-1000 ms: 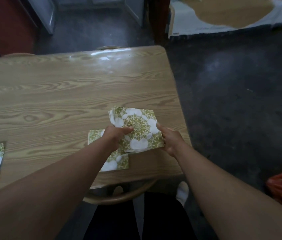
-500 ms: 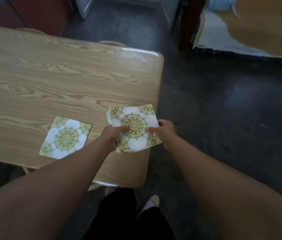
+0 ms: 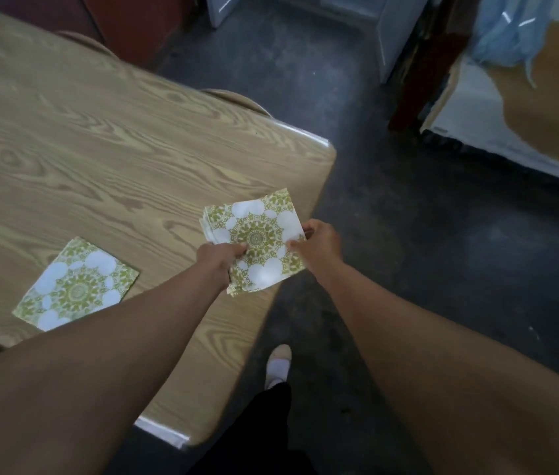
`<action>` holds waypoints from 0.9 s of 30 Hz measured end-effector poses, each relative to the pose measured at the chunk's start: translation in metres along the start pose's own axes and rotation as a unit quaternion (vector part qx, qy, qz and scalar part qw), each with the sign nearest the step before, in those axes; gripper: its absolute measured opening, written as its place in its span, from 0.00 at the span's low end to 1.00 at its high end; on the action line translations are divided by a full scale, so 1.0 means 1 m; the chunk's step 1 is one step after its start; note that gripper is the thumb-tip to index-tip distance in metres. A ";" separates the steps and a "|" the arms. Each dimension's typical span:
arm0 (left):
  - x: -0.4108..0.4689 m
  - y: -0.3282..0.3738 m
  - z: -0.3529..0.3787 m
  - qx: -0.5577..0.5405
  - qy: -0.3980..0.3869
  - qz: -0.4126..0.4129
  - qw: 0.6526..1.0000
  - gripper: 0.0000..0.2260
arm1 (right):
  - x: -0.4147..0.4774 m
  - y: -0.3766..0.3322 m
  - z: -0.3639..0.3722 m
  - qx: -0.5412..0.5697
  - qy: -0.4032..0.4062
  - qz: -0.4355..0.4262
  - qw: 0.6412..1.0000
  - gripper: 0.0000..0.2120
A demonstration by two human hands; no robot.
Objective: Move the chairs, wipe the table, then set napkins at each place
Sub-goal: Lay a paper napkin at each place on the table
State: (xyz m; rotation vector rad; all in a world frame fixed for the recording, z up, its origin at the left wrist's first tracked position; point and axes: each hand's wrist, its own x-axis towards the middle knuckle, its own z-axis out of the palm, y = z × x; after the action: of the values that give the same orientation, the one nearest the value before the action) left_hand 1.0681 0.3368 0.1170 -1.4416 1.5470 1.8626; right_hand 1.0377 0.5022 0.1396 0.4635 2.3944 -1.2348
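Observation:
A stack of green-and-white patterned napkins [image 3: 254,234] hangs over the right end of the wooden table [image 3: 106,159]. My left hand [image 3: 218,260] grips the stack's lower left edge. My right hand [image 3: 319,243] pinches its right edge. One single napkin [image 3: 76,286] of the same pattern lies flat on the table near the front edge, to the left of my hands.
Two chair backs [image 3: 240,99] show behind the table's far edge. Dark floor [image 3: 442,252] spreads to the right. A white-and-tan covered surface [image 3: 528,114] stands at the far right, with red and white cabinets along the back. My foot [image 3: 278,363] is beside the table's corner.
The view has swung around the table's right end. The stack in my hands has drifted right toward the table edge, and the laid napkin now lies well to the left of my hands.

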 end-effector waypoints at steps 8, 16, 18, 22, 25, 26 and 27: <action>0.011 0.062 0.081 -0.038 0.006 0.012 0.999 0.20 | 0.080 -0.042 -0.069 -0.032 -0.023 -0.035 0.999 0.07; 0.028 0.121 0.141 -0.079 0.016 0.002 0.997 0.18 | 0.182 -0.079 -0.119 -0.074 -0.071 -0.079 0.992 0.11; 0.036 0.134 0.158 -0.099 0.034 0.000 0.995 0.20 | 0.209 -0.091 -0.129 -0.087 -0.090 -0.097 0.987 0.10; 0.045 0.159 0.193 -0.137 0.075 -0.003 0.988 0.20 | 0.261 -0.117 -0.150 -0.125 -0.140 -0.144 0.972 0.08; 0.053 0.177 0.208 -0.184 0.101 0.001 0.978 0.19 | 0.292 -0.142 -0.155 -0.151 -0.168 -0.180 0.957 0.10; 0.055 0.181 0.210 -0.195 0.109 0.001 0.975 0.20 | 0.299 -0.149 -0.154 -0.161 -0.177 -0.188 0.953 0.10; 0.058 0.187 0.211 -0.211 0.121 0.000 0.970 0.20 | 0.307 -0.158 -0.152 -0.171 -0.190 -0.195 0.947 0.10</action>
State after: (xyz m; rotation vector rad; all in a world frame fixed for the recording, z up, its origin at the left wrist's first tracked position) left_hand 0.7994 0.4332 0.1498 -1.9118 1.2927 2.1771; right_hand 0.6696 0.5723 0.1771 -0.3418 2.3450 -0.9126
